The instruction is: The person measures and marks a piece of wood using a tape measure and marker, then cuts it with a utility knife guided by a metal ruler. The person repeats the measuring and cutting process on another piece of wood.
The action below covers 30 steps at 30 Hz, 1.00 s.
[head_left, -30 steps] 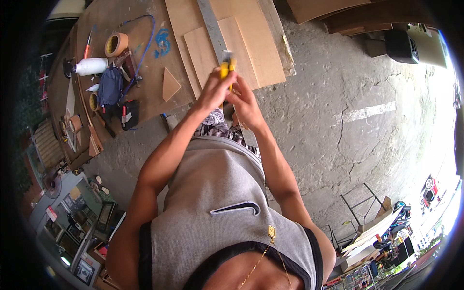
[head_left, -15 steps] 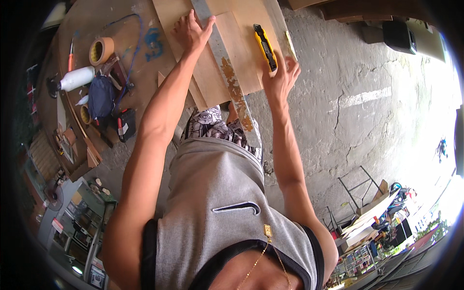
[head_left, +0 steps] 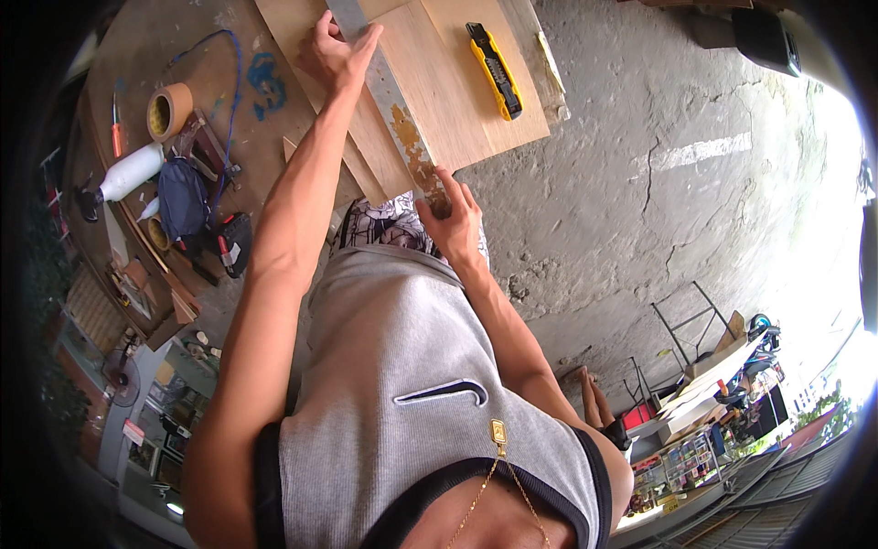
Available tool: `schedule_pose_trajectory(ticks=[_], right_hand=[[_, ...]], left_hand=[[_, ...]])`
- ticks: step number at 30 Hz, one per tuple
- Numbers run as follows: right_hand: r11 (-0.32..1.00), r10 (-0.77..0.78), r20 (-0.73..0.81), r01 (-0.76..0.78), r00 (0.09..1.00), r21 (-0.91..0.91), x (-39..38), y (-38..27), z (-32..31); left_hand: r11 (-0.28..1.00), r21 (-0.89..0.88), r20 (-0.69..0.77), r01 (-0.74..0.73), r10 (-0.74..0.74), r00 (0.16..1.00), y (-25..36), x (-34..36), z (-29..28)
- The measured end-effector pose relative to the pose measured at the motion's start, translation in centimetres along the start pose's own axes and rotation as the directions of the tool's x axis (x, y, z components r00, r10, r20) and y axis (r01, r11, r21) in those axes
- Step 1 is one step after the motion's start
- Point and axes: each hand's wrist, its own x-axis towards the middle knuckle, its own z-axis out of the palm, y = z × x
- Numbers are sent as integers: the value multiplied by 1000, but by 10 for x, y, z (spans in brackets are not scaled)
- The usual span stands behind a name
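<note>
A long grey metal straightedge with patches of worn, brownish coating lies lengthwise over thin wooden sheets. Near its far end, my left hand has thumb and fingers on either side of it, gripping it. At the near end, which juts past the sheets toward my body, my right hand pinches the straightedge between thumb and fingers. To the right of it, a yellow and black utility knife rests on the wood, apart from both hands.
On the brown tabletop at left are a tape roll, white bottle, dark blue pouch, orange-handled tool and blue cord. Cracked concrete floor lies right. A person's legs show at lower right.
My right hand has left the utility knife and moved down and left to the straightedge's near end. The knife now lies on the wood. My left hand stays on the far end.
</note>
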Motion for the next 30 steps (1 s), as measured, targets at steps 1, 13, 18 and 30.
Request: schedule_pose_trajectory(ticks=[1,13,18,30], right_hand=[[1000,5,-1,-5,1000,4,-1,0,1],[997,2,-86,4,996,76,5,3,-2],[998,-5,-134,12,991,54,6,8,4],[991,92,-97,-82,991,103,8,9,4]], left_hand=[[999,-30,-9,13,-14,1000,-5,-1,1],[982,159,-31,-103,109,994,-13,2,-5],[997,79,-43,8,-5,999,-7,2,-2],[991,128,-102,32,-19,995,1,1,0]])
